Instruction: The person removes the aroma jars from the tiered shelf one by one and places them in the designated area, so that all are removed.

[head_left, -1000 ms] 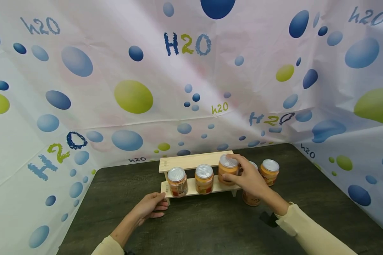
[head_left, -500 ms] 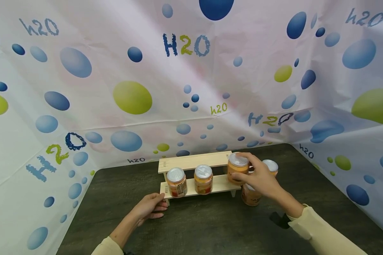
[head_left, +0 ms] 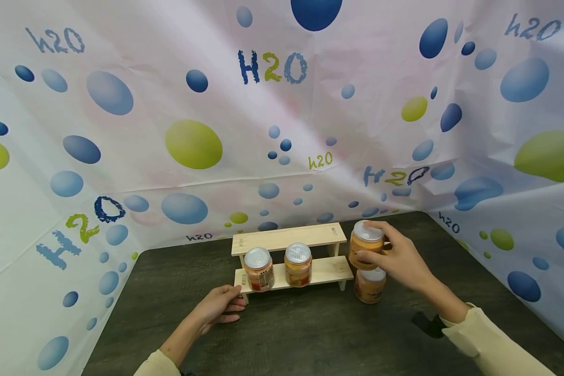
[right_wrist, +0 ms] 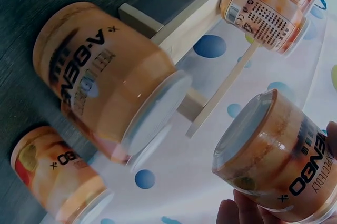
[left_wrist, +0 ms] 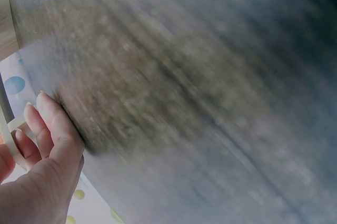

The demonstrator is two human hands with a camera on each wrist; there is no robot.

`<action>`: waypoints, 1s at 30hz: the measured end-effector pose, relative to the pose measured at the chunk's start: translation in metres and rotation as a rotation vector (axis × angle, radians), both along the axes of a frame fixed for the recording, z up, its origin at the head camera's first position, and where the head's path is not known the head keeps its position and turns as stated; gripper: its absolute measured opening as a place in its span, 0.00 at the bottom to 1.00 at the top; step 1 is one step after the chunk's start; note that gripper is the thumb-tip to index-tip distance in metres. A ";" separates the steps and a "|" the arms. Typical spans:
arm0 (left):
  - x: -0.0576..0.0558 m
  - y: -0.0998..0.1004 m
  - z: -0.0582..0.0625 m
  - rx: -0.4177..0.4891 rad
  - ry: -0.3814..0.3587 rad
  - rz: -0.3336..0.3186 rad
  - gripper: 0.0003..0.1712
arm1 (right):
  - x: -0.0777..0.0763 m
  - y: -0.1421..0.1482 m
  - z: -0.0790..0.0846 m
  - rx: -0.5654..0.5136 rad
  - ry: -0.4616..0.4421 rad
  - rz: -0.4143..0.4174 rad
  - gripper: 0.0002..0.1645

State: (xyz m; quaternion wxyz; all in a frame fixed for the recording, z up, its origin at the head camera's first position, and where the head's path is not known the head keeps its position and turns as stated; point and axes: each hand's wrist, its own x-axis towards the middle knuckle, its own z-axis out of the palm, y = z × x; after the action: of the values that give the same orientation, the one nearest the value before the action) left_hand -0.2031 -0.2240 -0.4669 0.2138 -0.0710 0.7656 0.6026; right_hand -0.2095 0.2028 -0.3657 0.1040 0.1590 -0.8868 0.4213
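Observation:
My right hand (head_left: 401,258) grips an orange jar (head_left: 365,245) with a silver lid, in the air just right of a two-step wooden shelf (head_left: 289,238). In the right wrist view that jar (right_wrist: 281,155) is at lower right, with fingertips (right_wrist: 247,211) against its side. Two similar jars, a left one (head_left: 259,271) and a right one (head_left: 298,267), stand on the shelf's lower step. My left hand (head_left: 218,307) holds the lower step's left end between thumb and fingers. In the left wrist view the fingers (left_wrist: 58,124) are by the shelf's pale wooden edge.
Another jar (head_left: 370,288) stands on the dark table (head_left: 301,334) below the held one. In the right wrist view a large near jar (right_wrist: 110,77) partly covers one behind it, and a further jar (right_wrist: 58,174) stands at lower left. A bubble-print sheet (head_left: 263,115) rises behind.
My right hand has carried the jar from over the shelf's right end rightward, off the lower step. It now hides the rear jars seen earlier. My left hand stays at the shelf.

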 end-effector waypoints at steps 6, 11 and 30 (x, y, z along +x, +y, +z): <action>0.000 -0.001 -0.001 0.003 -0.003 -0.001 0.24 | 0.000 0.007 -0.001 0.004 -0.028 -0.034 0.43; 0.000 -0.001 -0.001 -0.006 -0.006 0.011 0.25 | 0.003 0.015 0.001 0.002 -0.038 -0.044 0.43; 0.000 -0.003 0.000 0.014 0.000 -0.014 0.24 | 0.018 0.056 -0.011 0.071 0.022 -0.147 0.43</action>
State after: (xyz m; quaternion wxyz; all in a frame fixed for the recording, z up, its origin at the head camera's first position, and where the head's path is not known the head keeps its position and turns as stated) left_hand -0.2033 -0.2266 -0.4673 0.2184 -0.0643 0.7618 0.6066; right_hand -0.1919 0.2588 -0.3769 0.1388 0.1018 -0.9093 0.3788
